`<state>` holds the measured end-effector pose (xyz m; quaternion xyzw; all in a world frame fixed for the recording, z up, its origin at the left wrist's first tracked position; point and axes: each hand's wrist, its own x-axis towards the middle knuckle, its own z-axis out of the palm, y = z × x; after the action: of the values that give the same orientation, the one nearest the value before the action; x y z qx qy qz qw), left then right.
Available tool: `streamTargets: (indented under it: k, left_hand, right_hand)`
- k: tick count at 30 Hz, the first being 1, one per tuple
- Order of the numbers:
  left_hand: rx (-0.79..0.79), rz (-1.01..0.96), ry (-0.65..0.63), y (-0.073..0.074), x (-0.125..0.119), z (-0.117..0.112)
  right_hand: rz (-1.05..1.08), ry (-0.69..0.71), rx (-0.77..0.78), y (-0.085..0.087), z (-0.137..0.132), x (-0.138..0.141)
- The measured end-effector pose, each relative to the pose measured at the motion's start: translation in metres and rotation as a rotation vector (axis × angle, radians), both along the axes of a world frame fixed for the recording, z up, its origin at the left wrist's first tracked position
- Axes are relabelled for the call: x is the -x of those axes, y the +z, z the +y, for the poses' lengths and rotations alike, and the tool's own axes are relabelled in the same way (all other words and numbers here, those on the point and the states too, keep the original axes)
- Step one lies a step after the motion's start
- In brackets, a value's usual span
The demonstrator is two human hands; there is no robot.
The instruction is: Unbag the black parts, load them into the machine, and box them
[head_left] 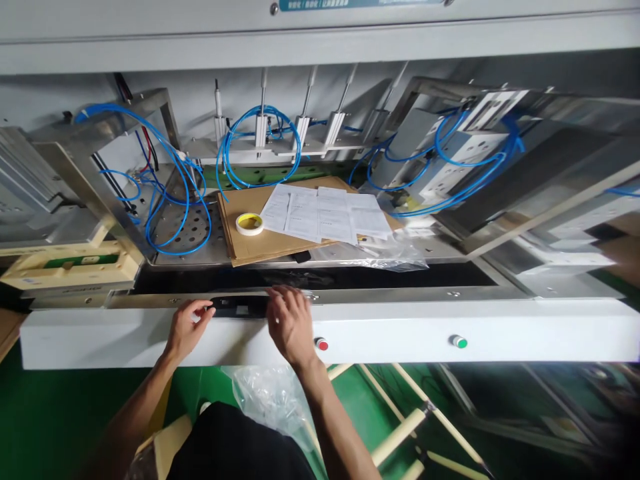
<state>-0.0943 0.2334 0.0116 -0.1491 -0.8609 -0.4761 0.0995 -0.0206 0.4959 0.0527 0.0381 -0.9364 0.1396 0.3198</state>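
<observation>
Left hand [187, 327] half-curled, fingertips touching black strip [239, 307] end, no grip; right hand [290, 325] splayed flat on other end. Risk: wrist may bump red button [322, 344]; strip may slide off white rail [500, 330].

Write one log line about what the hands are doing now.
black strip: flat on white ledge | left hand: touches its left end | right hand: rests on its right end | near: red button

Bare left grip [186, 328] and right grip [291, 325], unsleeved; black garment [240, 447] at the lap.
</observation>
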Motion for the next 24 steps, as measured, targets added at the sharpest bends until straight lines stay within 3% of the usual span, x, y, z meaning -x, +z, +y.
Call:
streamTargets:
  k: [3,6,10,13,15,19,24]
  left_hand:
    - [-0.003,-0.047,0.002,0.000,0.001,0.000]
    - [-0.004,-0.065,0.022,-0.001,0.008,-0.005]
    - [0.000,0.028,0.215,0.002,0.017,-0.020]
    - [0.013,0.188,0.345,0.012,0.006,-0.021]
    - [0.124,0.365,0.219,0.017,-0.012,-0.009]
    - [0.529,0.588,-0.257,0.014,-0.042,0.029]
    - [0.692,0.607,-0.319,-0.010,-0.034,0.043]
  right_hand:
    - [-0.114,0.077,-0.039,-0.005,-0.021,0.013]
    - [-0.196,0.056,-0.049,-0.012,-0.029,0.021]
    - [-0.227,0.028,-0.035,-0.013,-0.028,0.022]
    - [-0.255,0.005,-0.033,-0.010,-0.030,0.021]
    - [-0.273,-0.011,-0.033,-0.008,-0.032,0.022]
    - [-0.298,-0.036,-0.027,-0.008,-0.038,0.021]
    - [-0.310,-0.037,-0.009,-0.005,-0.040,0.014]
